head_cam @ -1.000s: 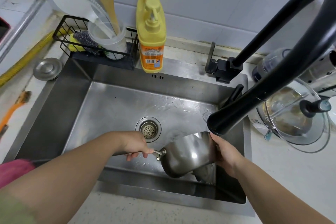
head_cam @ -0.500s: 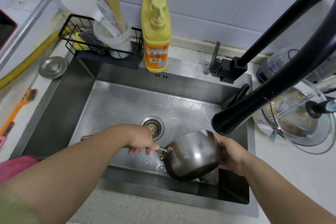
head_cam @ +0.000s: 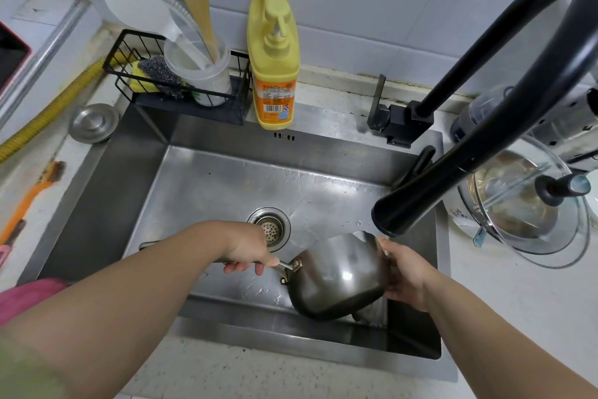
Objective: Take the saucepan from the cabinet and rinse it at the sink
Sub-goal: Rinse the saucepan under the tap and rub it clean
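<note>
Rinsing seems nearly done: the left hand (head_cam: 247, 254) is closed on the handle, the right hand (head_cam: 404, 274) is clamped on the rim of the saucepan (head_cam: 339, 279), tilted over the sink (head_cam: 207, 185), below the faucet (head_cam: 417, 204). Next, probably drain it.

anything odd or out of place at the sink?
Nothing alarming. The saucepan is tipped on its side over the sink, left hand on the handle, right hand at the rim. Basin is wet; nothing spilled outside.

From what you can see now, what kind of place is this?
Most likely a home kitchen: a steel sink with a black faucet, a yellow dish soap bottle behind it, and a saucepan held over the basin.
</note>
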